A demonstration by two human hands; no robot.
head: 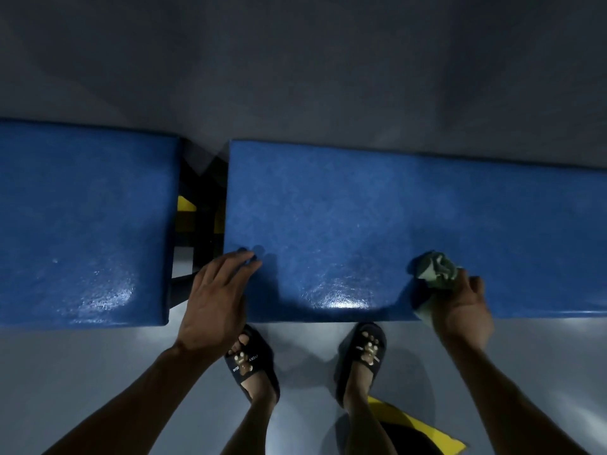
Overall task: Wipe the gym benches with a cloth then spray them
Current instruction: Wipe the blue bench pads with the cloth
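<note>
Right hand (464, 307) grips bunched green cloth (438, 269) at table (361, 208) near edge; left hand (213, 300) flat, fingers straight.
Risk: balled cloth probably wipes a narrow strip, missing far side and left pad (82, 218).

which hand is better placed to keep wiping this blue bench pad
Right. The right hand already grips the green cloth against the bench pad near its front edge. The left hand holds nothing, its fingers resting flat at the pad's left corner.
</note>
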